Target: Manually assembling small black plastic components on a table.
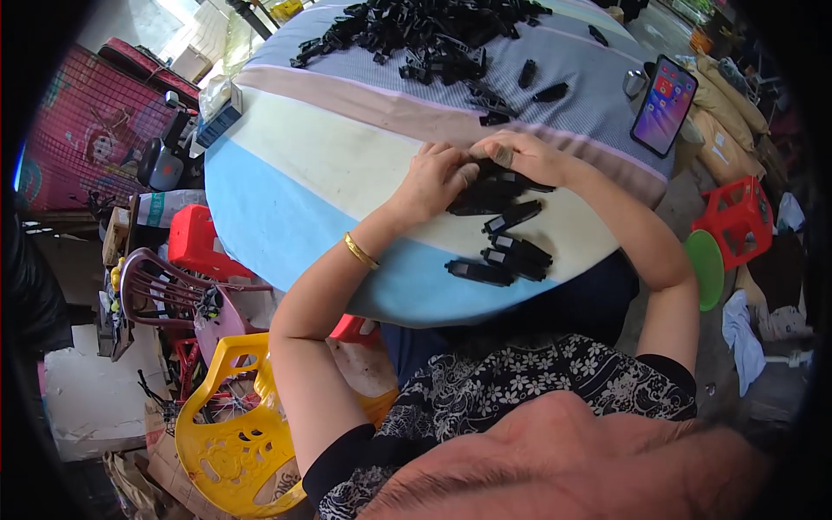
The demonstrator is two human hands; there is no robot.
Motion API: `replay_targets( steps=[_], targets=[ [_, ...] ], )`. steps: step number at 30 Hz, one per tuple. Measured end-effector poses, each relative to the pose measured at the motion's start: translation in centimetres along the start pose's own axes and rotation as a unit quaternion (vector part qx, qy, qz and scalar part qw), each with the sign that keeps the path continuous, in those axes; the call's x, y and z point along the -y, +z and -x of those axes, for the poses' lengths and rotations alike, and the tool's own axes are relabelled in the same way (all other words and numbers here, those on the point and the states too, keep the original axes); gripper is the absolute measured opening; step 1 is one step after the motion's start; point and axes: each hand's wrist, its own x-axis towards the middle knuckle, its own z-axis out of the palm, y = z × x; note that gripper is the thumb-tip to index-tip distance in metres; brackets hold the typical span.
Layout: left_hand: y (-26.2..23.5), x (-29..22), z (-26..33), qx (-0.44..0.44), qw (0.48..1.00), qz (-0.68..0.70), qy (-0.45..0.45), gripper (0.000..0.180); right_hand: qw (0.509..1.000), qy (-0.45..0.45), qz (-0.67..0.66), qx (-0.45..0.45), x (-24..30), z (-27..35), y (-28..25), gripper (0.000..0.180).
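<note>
My left hand (436, 180) and my right hand (526, 159) meet over the round table (338, 165), fingers curled in with the tips close together. Whatever they grip is hidden behind the fingers. Greyish coverings show on some of the fingertips. Directly below the hands lies a small cluster of black plastic parts (485, 196). Nearer to me, several more of these long black parts lie on the cloth, among them a single part (512, 217) and a part at the near end (478, 273). A big heap of black pieces (407, 30) covers the table's far side.
A phone (664, 106) stands upright at the table's right edge beside a metal cup (635, 83). At the left edge sits a tissue box (220, 114). Around the table are a yellow chair (230, 433), a pink chair (221, 329), and red (737, 217) and green (704, 270) stools.
</note>
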Motion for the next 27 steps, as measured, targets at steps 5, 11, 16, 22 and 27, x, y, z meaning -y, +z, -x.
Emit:
replay_targets(
  steps=[5,11,16,22,27],
  targets=[
    [1.4,-3.6,2.9,-0.015,0.997,0.073,-0.019,0.032,0.989,0.073,-0.129,-0.022,2.6,4.5,1.9,0.053],
    [3.5,-7.5,6.4,-0.076,0.991,0.108,-0.031,0.039,0.977,0.006,-0.106,-0.188,5.9,8.8,6.3,0.055],
    [4.5,-10.3,8.2,-0.07,0.993,-0.001,0.099,0.046,0.969,-0.023,0.003,-0.247,7.8,11.6,8.8,0.042],
    [6.7,-10.2,11.4,-0.092,0.928,-0.153,0.326,0.043,0.966,-0.117,0.084,-0.214,8.6,15.8,10.9,0.049],
    [8.3,-8.9,12.7,-0.027,0.89,-0.168,0.424,0.035,0.978,-0.118,0.102,-0.141,9.3,18.3,10.8,0.06]
  ],
)
